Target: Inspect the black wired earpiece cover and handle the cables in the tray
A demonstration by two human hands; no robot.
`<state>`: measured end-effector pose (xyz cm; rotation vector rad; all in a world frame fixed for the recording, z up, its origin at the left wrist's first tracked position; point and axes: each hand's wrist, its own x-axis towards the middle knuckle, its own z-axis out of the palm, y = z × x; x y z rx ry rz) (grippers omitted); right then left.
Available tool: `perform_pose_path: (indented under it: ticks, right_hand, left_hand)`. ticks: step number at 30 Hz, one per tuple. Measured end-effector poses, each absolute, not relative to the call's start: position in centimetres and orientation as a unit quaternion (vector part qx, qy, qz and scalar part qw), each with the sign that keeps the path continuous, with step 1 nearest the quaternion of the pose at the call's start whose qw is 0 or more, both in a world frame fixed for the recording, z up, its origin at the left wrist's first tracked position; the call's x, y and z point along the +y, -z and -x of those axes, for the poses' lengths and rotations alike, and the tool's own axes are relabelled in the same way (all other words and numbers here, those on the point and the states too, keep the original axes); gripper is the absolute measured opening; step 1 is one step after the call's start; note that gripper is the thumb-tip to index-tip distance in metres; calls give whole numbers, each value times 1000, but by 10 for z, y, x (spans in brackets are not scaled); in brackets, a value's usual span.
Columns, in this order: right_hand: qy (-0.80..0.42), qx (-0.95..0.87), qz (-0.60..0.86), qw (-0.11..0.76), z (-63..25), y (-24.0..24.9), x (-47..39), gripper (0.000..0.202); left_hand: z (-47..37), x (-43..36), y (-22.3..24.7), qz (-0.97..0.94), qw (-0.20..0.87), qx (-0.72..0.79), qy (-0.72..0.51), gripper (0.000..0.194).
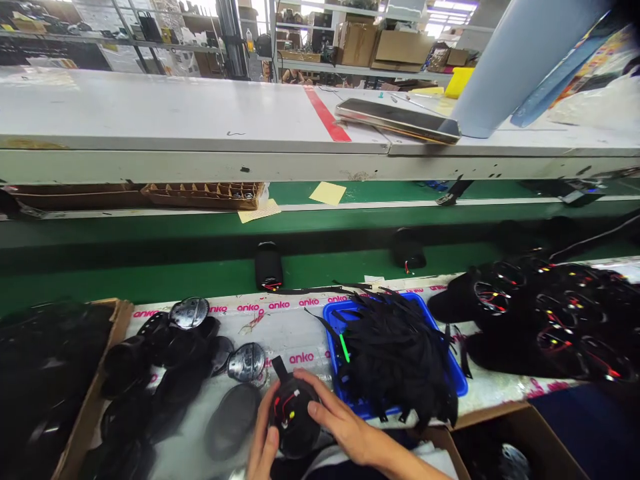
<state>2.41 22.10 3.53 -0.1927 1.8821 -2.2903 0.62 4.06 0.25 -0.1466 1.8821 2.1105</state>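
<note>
Both hands point(310, 427) cradle a black housing point(293, 417), apparently wired.

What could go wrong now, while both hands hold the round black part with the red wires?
1. The red wires lie exposed inside the round black part, right beside the right hand; a finger might snag them.
2. The left hand touches only its lower edge, so the part might slip.
3. Black strips overflow the blue tray close by; a loose one could be dragged along.
</note>
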Motion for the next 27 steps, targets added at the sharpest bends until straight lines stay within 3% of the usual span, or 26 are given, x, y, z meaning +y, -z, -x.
perform_pose_path:
  ticks: [7,11,13,20,25,27]
  right_hand:
    - [756,646,68,82,-26,-35,219,65]
    - [757,645,76,77,-25,-35,219,64]
    - [756,646,78,75,-25,-36,219,64]
    - [706,696,90,97,-23,-48,229,69]
    - [615,761,193,72,-13,-53,238,102]
    - [599,771,207,60,-8,-53,240,103]
  left_hand:
    - [-7,37,0,-58,107,707,-697,47]
    - [-7,32,10,-179,32,779,-600,91]
    - [-8,32,14,-181,19,815,-551,100]
    - [-9,35,17,-129,34,825,-549,91]
    - [-7,35,20,-86,48,792,-602,88]
    - [-8,38,17,-82,50,793,-602,87]
